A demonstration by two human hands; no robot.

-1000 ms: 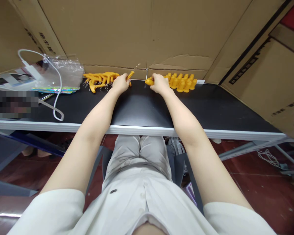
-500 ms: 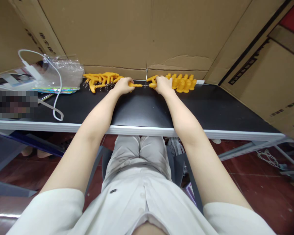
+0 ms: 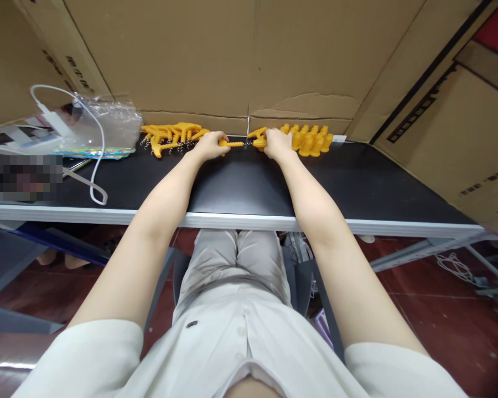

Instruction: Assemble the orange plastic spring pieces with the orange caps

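Note:
My left hand (image 3: pixel 211 145) is closed on a yellow corkscrew (image 3: pixel 234 144), whose ribbed shank points right and ends in a thin metal spiral. My right hand (image 3: pixel 277 142) grips a yellow plastic sleeve (image 3: pixel 259 143), its end facing the spiral. The spiral's tip reaches that sleeve; whether it is inside I cannot tell. Just behind, another yellow piece (image 3: pixel 257 132) shows, partly hidden by my right fingers. Beside my left hand lies a pile of yellow corkscrews (image 3: pixel 178 132) with bare spirals. Several yellow sleeves (image 3: pixel 311 141) stand upright to the right of my right hand.
Cardboard walls (image 3: pixel 199 61) rise behind the black tabletop (image 3: pixel 240 188) and on its right. A crumpled clear plastic bag (image 3: pixel 112 121) and a white cable (image 3: pixel 103 130) lie at the left. A metal edge (image 3: pixel 249 221) runs along the front.
The corkscrew in my left hand has shifted slightly right toward the sleeve, and less of its spiral shows between them. My right hand is nearly where it was.

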